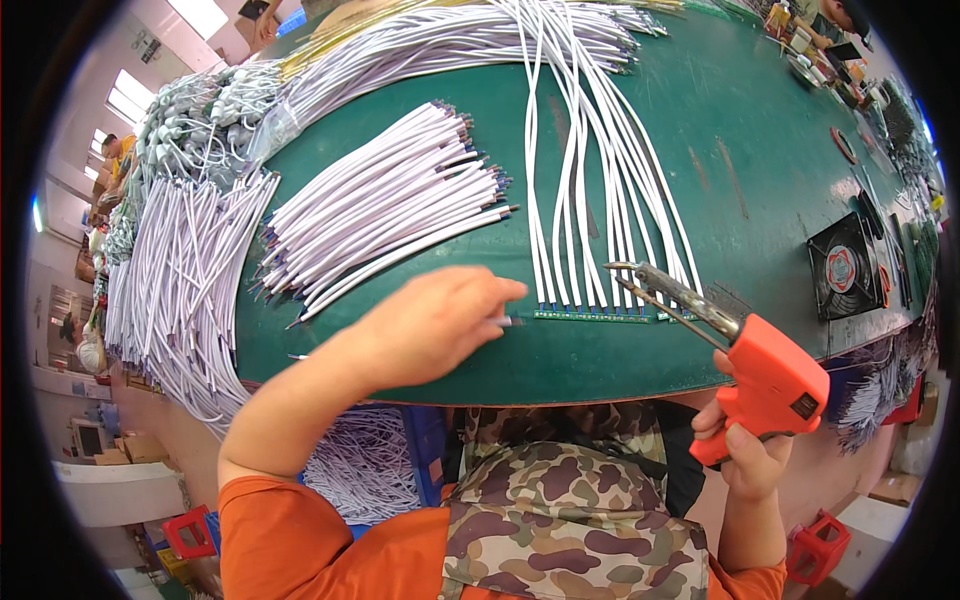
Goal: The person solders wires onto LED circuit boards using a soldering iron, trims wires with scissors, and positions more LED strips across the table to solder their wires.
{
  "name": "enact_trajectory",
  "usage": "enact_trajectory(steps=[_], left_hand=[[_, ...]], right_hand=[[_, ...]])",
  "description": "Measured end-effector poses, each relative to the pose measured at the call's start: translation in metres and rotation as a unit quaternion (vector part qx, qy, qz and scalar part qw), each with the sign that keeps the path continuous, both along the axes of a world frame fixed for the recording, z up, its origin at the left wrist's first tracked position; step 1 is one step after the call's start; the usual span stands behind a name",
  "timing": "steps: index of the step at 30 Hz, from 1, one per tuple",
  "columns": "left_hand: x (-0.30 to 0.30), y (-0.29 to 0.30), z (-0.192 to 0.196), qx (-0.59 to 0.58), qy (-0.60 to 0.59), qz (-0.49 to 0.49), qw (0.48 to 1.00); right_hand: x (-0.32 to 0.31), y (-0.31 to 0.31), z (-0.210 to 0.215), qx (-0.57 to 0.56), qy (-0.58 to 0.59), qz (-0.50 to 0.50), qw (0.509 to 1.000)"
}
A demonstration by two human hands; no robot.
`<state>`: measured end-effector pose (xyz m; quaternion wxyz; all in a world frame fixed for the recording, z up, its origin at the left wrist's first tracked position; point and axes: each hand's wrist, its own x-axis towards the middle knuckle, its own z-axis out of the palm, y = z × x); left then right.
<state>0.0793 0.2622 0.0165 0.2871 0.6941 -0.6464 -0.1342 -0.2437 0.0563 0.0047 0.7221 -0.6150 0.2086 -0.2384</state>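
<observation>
My right hand (752,460) is wrapped round the grip of an orange soldering gun (782,375). Its metal tip points left, above long white cables (570,240) that hang together toward the near edge. These cables end at a narrow green circuit board strip (590,315) lying on the table. Left of the strip, my left hand (455,318) is closed on a short white cable (503,321); its end pokes out below my fingers, and the hand covers most of it. Beyond that hand lies a pile of short white cables (380,200) with blue and brown wire ends.
More white cables (180,270) drape over the left table edge. Along the back runs a long white bundle (450,50). A black fan (845,268) stands at right on the green table (700,110). A blue crate (424,450) of cables sits below the near edge.
</observation>
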Motion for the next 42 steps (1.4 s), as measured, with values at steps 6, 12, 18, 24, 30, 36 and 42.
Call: enact_trajectory(steps=[6,12,18,24,30,36,42], left_hand=[[-0.009,-0.004,-0.045,-0.078,-0.061,-0.002,0.995],[-0.004,-0.011,-0.040,-0.125,-0.145,-0.040,0.981],[0.001,-0.015,-0.048,-0.137,-0.180,-0.058,0.972],[0.003,-0.016,-0.051,-0.132,-0.174,-0.056,0.974],[0.005,-0.016,-0.053,-0.115,-0.170,-0.068,0.976],[0.007,-0.016,-0.052,-0.100,-0.161,-0.073,0.979],[0.008,-0.015,-0.053,-0.102,-0.155,-0.075,0.980]], right_hand=[[0.004,0.016,-0.012,-0.012,-0.047,0.006,0.999],[0.011,0.024,-0.030,-0.054,0.009,0.045,0.997],[0.009,0.023,-0.057,-0.210,0.066,0.058,0.974],[0.002,0.016,-0.073,-0.362,0.078,0.092,0.924],[0.011,0.015,-0.076,-0.416,0.035,0.069,0.906],[0.014,0.016,-0.073,-0.404,0.042,0.046,0.913],[0.018,0.016,-0.071,-0.396,0.029,0.058,0.916]])
